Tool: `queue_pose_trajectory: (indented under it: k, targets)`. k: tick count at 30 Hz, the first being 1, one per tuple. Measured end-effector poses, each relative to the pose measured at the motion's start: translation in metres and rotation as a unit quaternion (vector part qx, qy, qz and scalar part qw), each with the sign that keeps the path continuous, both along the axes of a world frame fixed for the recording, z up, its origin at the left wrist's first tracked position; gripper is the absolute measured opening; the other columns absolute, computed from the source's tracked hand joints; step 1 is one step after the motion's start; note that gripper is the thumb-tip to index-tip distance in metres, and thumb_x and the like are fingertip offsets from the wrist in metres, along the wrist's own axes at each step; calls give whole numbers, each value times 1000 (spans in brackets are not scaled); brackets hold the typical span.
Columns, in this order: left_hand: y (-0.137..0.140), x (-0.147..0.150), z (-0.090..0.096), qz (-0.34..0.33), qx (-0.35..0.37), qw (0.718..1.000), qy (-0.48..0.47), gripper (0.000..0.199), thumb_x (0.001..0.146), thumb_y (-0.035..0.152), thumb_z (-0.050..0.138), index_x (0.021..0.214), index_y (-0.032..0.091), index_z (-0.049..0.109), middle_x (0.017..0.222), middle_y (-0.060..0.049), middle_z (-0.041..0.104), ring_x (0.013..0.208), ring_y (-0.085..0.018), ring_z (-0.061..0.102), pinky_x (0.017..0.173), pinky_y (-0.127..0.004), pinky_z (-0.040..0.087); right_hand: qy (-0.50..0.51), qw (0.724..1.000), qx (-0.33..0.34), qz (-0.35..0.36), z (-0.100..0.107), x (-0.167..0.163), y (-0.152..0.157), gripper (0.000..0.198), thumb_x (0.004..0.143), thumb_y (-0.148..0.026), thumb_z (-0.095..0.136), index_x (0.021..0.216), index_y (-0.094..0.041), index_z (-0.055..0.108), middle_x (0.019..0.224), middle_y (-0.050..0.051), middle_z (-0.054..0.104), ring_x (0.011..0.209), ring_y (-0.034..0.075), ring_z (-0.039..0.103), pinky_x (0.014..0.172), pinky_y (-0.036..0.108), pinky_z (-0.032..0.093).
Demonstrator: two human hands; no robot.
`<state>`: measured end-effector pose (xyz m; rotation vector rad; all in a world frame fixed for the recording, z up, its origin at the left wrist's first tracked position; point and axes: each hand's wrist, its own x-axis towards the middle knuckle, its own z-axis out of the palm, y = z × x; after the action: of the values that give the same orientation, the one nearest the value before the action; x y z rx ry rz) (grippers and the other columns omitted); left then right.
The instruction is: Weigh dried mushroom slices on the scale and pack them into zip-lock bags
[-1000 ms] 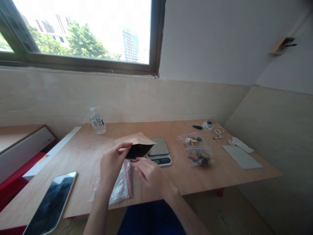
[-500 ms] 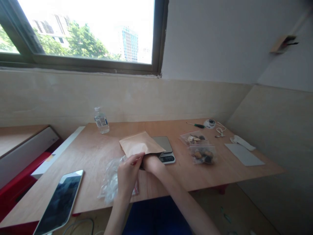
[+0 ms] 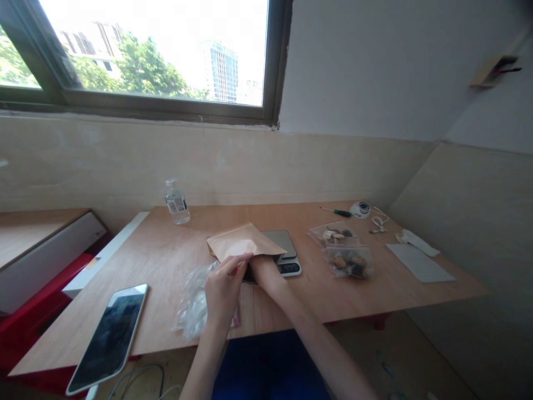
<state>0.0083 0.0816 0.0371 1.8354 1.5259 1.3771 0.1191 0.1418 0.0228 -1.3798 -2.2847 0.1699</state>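
A brown kraft paper bag (image 3: 244, 240) lies over the left part of a flat digital kitchen scale (image 3: 290, 269), its mouth facing me. My left hand (image 3: 225, 280) pinches the bag's near edge between thumb and fingers. Through the mouth reaches my right hand (image 3: 265, 271), in past the knuckles, so its fingers and anything in them are hidden. Crumpled clear plastic bags (image 3: 192, 305) lie beside and under my left wrist. To the right of the scale are two clear zip bags, the rear one (image 3: 333, 234) and the front one (image 3: 348, 261), holding brown and dark lumpy pieces.
A tablet or large phone (image 3: 109, 336) overhangs the table's front left edge. At the back stands a water bottle (image 3: 177, 209). Toward the back right lie a green-handled screwdriver (image 3: 342, 213) and a white dome camera (image 3: 360, 209) with its cable. White paper (image 3: 420, 264) is at the far right.
The view has shifted slightly, so everything sits a little further right. Both hands stay at the paper bag, the left on its edge and the right inside it.
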Motion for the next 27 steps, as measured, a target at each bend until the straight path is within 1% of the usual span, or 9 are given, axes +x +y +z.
queue_pose_trajectory:
  k: [3,5,9,12,14,18,20,23,27]
  targets:
    - [2,1,5,23,0,1000,20,21,85,31,54,97,31,72,96,3,73,76,-14,68,66,-21,48,19,998,-52,-6,9,19,-21,27,90,-9,45,109,-14,63,103,12,70,93,22,65,80,30,49]
    - [4,0,7,30,1,999,25,21,85,32,54,96,31,72,96,3,73,77,-14,68,65,-21,48,56,996,-67,12,18,29,-34,27,90,-10,44,109,-17,63,107,10,68,99,21,63,85,30,48]
    - [8,-1,11,33,-9,999,36,22,85,32,54,97,32,72,97,4,73,77,-14,67,66,-21,46,105,992,-42,58,31,37,-48,24,90,-9,47,102,-19,64,110,7,65,107,21,57,93,35,45]
    - [10,-2,14,41,-12,998,48,21,85,33,54,96,33,72,96,5,73,77,-14,67,65,-21,45,170,982,-20,75,32,40,-51,21,90,-9,48,94,-21,65,103,4,65,103,19,58,93,34,45]
    - [11,-2,15,43,-14,998,53,21,85,34,54,96,34,72,93,5,74,75,-14,67,63,-21,44,236,968,-15,80,30,44,-53,21,90,-10,48,92,-22,65,101,3,65,102,17,59,93,31,45]
    - [15,-2,20,51,-21,997,60,20,85,34,55,94,35,72,87,6,74,72,-14,68,60,-20,42,359,930,-9,80,25,55,-51,18,88,-13,52,90,-23,67,102,3,65,103,16,59,93,30,46]
    - [19,0,22,59,-21,996,65,20,84,34,55,94,34,72,85,5,75,71,-14,68,59,-21,42,423,903,-11,75,25,62,-47,12,86,-18,56,89,-23,67,102,4,65,104,17,59,91,31,48]
    - [27,1,27,85,-17,993,79,20,84,34,56,94,34,73,81,4,75,71,-15,68,59,-21,41,518,853,-28,63,23,74,-39,6,83,-23,61,87,-22,65,102,5,66,104,19,60,90,34,50]
    - [39,0,34,120,-12,989,88,20,82,37,58,94,34,73,75,3,74,72,-17,69,58,-22,41,624,781,-24,16,6,95,-22,13,79,-29,66,89,-22,61,106,6,66,99,21,63,85,40,53]
